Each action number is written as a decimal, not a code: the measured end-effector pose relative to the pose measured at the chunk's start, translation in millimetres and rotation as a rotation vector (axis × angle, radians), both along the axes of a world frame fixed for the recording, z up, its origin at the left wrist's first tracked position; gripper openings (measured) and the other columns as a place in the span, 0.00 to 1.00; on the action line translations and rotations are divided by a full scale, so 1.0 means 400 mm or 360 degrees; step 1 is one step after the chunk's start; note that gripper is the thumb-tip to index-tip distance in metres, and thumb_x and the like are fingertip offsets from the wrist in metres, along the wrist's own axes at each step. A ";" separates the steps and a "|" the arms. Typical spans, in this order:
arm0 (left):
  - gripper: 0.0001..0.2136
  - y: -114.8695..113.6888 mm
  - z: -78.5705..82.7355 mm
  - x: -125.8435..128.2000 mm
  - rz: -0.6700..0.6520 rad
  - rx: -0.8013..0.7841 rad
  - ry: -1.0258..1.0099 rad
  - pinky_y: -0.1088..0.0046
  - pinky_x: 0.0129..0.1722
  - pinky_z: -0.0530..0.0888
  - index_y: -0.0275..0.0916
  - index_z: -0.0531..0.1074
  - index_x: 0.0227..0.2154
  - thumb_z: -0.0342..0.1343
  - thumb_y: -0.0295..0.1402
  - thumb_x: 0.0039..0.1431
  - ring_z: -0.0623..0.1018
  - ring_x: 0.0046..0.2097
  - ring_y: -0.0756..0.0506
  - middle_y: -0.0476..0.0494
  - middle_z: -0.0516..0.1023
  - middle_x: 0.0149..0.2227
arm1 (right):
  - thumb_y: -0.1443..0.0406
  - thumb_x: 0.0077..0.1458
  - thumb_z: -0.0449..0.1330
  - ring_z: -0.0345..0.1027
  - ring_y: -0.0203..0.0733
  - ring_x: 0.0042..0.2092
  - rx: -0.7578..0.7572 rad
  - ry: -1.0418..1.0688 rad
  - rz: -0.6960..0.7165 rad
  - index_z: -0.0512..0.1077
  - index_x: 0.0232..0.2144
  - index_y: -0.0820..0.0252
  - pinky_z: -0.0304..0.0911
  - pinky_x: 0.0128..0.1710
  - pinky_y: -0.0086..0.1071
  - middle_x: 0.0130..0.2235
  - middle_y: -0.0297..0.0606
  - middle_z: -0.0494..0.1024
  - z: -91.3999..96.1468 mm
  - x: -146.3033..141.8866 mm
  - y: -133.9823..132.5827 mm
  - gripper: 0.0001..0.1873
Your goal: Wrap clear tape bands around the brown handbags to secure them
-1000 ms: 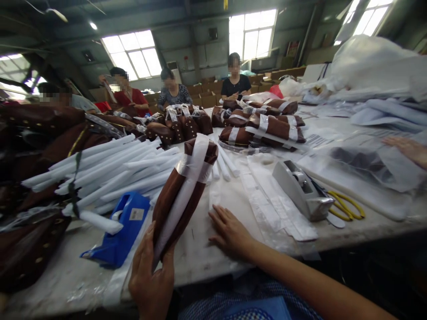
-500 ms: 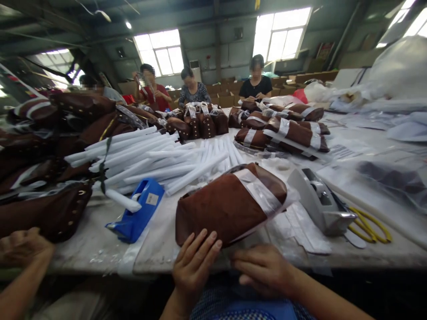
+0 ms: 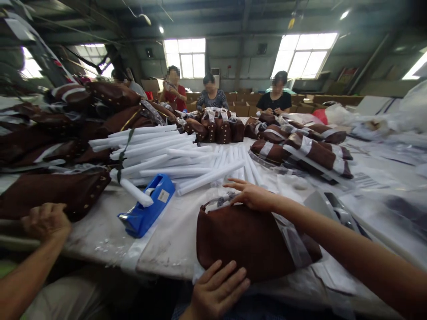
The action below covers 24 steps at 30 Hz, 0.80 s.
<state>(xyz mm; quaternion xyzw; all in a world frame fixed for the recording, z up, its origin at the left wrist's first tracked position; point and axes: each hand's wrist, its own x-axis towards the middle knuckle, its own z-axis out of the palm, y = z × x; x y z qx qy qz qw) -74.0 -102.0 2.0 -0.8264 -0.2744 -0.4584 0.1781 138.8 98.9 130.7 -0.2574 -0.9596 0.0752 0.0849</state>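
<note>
Brown bag lies flat on bench, near front edge, clear wrap band across its right part. Left hand at bag's near edge, fingers spread flat, touching it. Right hand at bag's far edge by handle, fingers stretched out, slightly apart, gripping nothing (palm side hidden). Blue tape dispenser just left of bag; white paper rolls behind. Co-worker's hand rests at bench's left edge.
</note>
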 end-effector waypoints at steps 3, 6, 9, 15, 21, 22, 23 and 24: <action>0.13 0.009 0.004 0.003 -0.0019 0.0008 0.0018 0.68 0.67 0.62 0.48 0.77 0.48 0.51 0.27 0.68 0.74 0.58 0.52 0.60 0.75 0.56 | 0.80 0.50 0.57 0.38 0.50 0.72 -0.0118 -0.0173 0.0160 0.80 0.44 0.44 0.51 0.67 0.49 0.70 0.27 0.54 -0.001 -0.051 0.041 0.28; 0.12 0.019 0.003 0.007 -0.0034 -0.0001 0.0005 0.69 0.67 0.63 0.51 0.76 0.48 0.54 0.29 0.66 0.73 0.60 0.53 0.62 0.73 0.57 | 0.79 0.51 0.59 0.37 0.53 0.72 -0.0124 -0.0382 0.0288 0.80 0.45 0.45 0.48 0.68 0.52 0.71 0.30 0.50 -0.010 -0.090 0.061 0.27; 0.12 0.029 -0.011 0.011 -0.0035 0.0014 -0.0049 0.68 0.67 0.62 0.51 0.76 0.48 0.56 0.30 0.65 0.72 0.60 0.52 0.63 0.73 0.58 | 0.76 0.55 0.61 0.37 0.52 0.72 -0.0009 -0.0531 0.0368 0.80 0.45 0.45 0.42 0.68 0.53 0.71 0.31 0.52 -0.011 -0.112 0.071 0.22; 0.11 0.033 -0.047 0.012 -0.0029 0.0019 -0.0084 0.67 0.68 0.62 0.54 0.76 0.47 0.58 0.33 0.64 0.70 0.62 0.51 0.64 0.73 0.59 | 0.72 0.61 0.59 0.44 0.46 0.71 0.0144 -0.0563 0.0600 0.78 0.44 0.52 0.42 0.70 0.49 0.69 0.32 0.58 0.020 -0.118 0.062 0.13; 0.12 0.025 -0.060 0.012 0.0003 -0.0040 -0.0054 0.66 0.68 0.61 0.55 0.75 0.48 0.62 0.36 0.62 0.70 0.63 0.51 0.65 0.73 0.59 | 0.70 0.61 0.60 0.42 0.48 0.71 0.0106 -0.0565 0.0587 0.80 0.38 0.55 0.45 0.70 0.49 0.70 0.35 0.55 0.003 -0.040 0.087 0.08; 0.13 0.024 -0.060 0.011 0.0000 -0.0043 -0.0056 0.66 0.68 0.61 0.54 0.75 0.48 0.62 0.36 0.61 0.70 0.62 0.52 0.65 0.73 0.59 | 0.70 0.61 0.60 0.41 0.49 0.72 0.0097 -0.0573 0.0596 0.79 0.41 0.54 0.44 0.69 0.51 0.70 0.36 0.53 -0.005 -0.028 0.094 0.10; 0.13 0.024 -0.058 0.011 -0.0005 -0.0045 -0.0066 0.67 0.68 0.61 0.54 0.75 0.49 0.62 0.36 0.61 0.70 0.62 0.52 0.65 0.72 0.59 | 0.70 0.61 0.61 0.40 0.50 0.72 0.0096 -0.0574 0.0607 0.78 0.45 0.53 0.43 0.69 0.53 0.71 0.37 0.51 -0.014 -0.018 0.100 0.12; 0.14 0.025 -0.056 0.010 -0.0010 -0.0045 -0.0080 0.67 0.68 0.61 0.54 0.75 0.49 0.63 0.36 0.61 0.71 0.62 0.53 0.66 0.72 0.59 | 0.71 0.60 0.60 0.38 0.51 0.72 0.0106 -0.0577 0.0627 0.78 0.47 0.53 0.42 0.69 0.55 0.71 0.38 0.50 -0.023 -0.012 0.106 0.14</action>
